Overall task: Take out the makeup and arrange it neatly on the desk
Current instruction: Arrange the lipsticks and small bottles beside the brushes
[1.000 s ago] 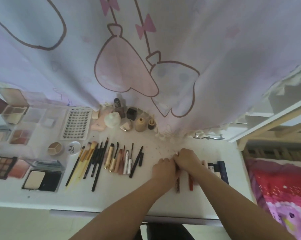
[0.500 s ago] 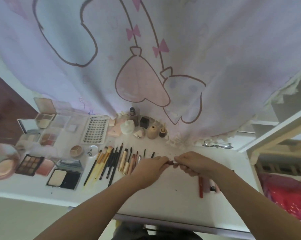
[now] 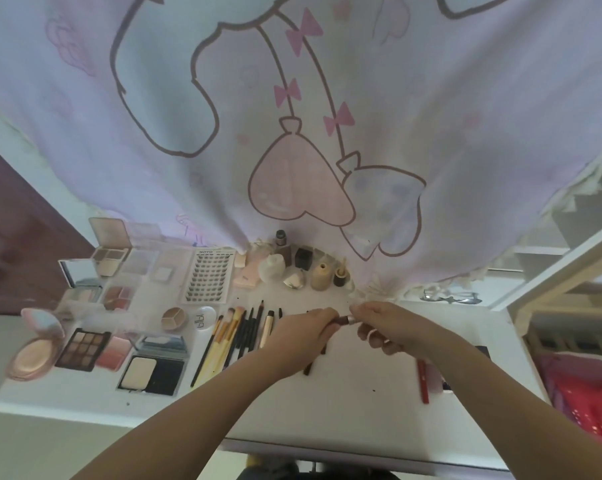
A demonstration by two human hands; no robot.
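Both hands meet above the white desk [image 3: 344, 410]. My left hand [image 3: 303, 336] and my right hand [image 3: 389, 327] each pinch one end of a small dark lipstick [image 3: 343, 319] with a silver band. Left of the hands lies a row of brushes and pencils [image 3: 235, 336]. Palettes and compacts [image 3: 85, 348] fill the desk's left side. Small bottles [image 3: 292, 268] stand at the back against the curtain. A red pencil [image 3: 423, 381] lies on the desk under my right forearm.
A lilac cartoon curtain [image 3: 292, 133] hangs over the back of the desk. An eyelash tray [image 3: 208, 275] sits among the palettes. A wooden bed frame [image 3: 569, 289] and red bedding [image 3: 583, 400] lie to the right. Glasses [image 3: 452, 297] rest at the back right.
Both hands lifted off the desk's right part and moved left, holding the lipstick between them. The view tilted up and shifted left.
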